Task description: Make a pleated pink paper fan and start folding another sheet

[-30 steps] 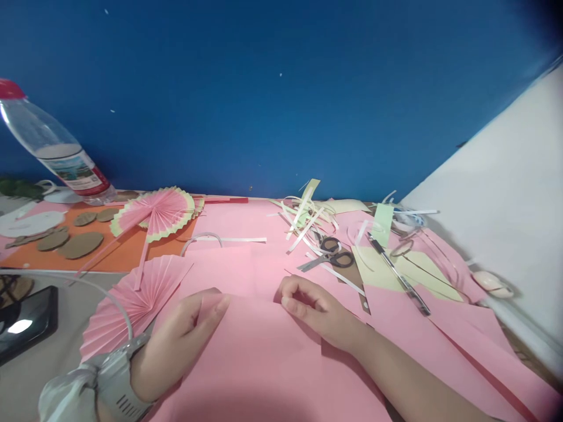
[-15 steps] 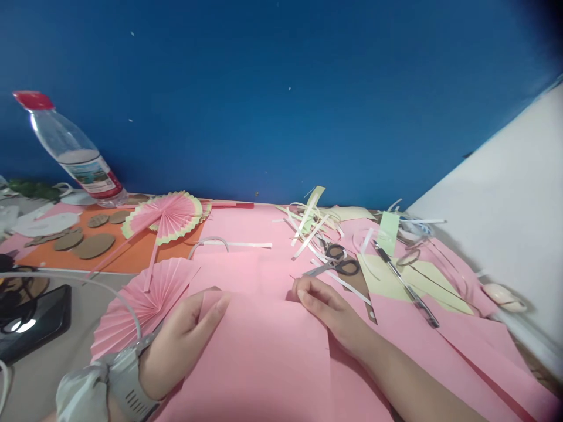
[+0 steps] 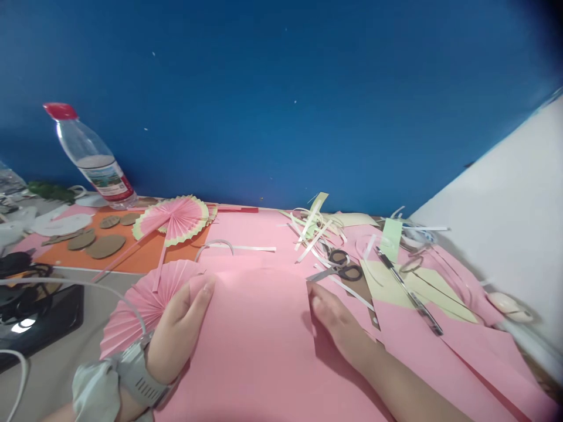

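A sheet of pink paper [image 3: 259, 340] stretches between my two hands above the pink-covered table. My left hand [image 3: 182, 328], with a grey watch band [image 3: 143, 372] at the wrist, pinches the sheet's left edge, thumb on top. At the right edge my right hand [image 3: 336, 322] grips the paper, its fingertips partly behind the sheet and slightly blurred. A pleated pink paper fan [image 3: 141, 305] lies just left of my left hand. Scissors with black handles [image 3: 345, 266] rest a little beyond my right hand.
A green-edged paper fan [image 3: 187, 220] and cardboard ovals [image 3: 105, 246] lie on orange paper at left, before a bottle [image 3: 103, 170]. Paper strips [image 3: 314, 231] pile up at the back. On the right are a pen [image 3: 409, 290] and yellow paper [image 3: 440, 290]. A phone [image 3: 65, 316] lies far left.
My hands have moved farther apart, and the sheet's far edge is higher and spreads wider between them. The whole view has shifted slightly.
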`<state>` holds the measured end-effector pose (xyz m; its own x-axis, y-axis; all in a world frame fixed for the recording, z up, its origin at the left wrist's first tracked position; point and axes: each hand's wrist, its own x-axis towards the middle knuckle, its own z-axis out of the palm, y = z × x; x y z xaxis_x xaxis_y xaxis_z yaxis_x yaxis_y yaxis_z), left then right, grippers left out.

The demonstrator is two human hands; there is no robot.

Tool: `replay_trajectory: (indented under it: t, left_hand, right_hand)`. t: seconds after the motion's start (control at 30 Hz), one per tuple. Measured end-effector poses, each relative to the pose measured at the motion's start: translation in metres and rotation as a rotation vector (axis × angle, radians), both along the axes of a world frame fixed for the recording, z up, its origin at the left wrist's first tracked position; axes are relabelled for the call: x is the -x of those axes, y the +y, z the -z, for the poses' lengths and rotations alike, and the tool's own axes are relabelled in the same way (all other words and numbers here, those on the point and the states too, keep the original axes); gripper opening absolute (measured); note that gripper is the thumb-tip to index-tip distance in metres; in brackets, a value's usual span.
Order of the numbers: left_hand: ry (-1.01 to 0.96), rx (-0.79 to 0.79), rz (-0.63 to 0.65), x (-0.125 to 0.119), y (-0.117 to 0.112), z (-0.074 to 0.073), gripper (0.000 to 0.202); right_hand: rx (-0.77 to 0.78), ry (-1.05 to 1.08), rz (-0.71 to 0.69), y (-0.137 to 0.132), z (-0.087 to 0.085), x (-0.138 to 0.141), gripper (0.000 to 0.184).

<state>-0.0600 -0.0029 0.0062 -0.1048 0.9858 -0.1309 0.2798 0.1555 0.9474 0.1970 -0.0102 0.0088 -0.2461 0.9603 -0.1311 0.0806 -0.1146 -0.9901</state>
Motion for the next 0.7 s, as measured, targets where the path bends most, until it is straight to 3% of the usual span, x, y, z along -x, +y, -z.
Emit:
replay_trajectory:
  t: [0.1,0.2,0.3,0.37,0.5,0.6,0.7]
  left_hand:
    - [0.063,-0.058,-0.02,0.0,0.002,0.005,0.045]
    - [0.145,-0.326,0.005,-0.001,0.0,0.009,0.033]
    - [0.269,-0.643,0.007,-0.004,-0.009,0.009,0.054]
    - [0.464,-0.776,0.138,-0.006,-0.017,0.006,0.062]
    - [0.792,-0.728,0.441,-0.011,-0.021,0.0,0.075]
    - [0.816,-0.655,0.517,-0.012,-0.017,-0.002,0.085]
    - [0.743,-0.581,0.573,-0.01,-0.014,-0.007,0.065]
  right_hand:
    - [-0.06,-0.209,-0.02,-0.002,-0.006,0.003,0.035]
    - [-0.109,-0.311,-0.009,-0.002,-0.006,0.006,0.035]
    - [-0.131,-0.362,-0.051,-0.004,-0.004,0.007,0.036]
    - [-0.161,-0.405,-0.096,-0.006,-0.006,0.008,0.039]
    - [-0.238,-0.498,-0.182,-0.013,-0.022,0.013,0.039]
    - [-0.234,-0.519,-0.236,-0.016,-0.04,0.016,0.038]
    - [-0.215,-0.509,-0.213,-0.018,-0.054,0.016,0.039]
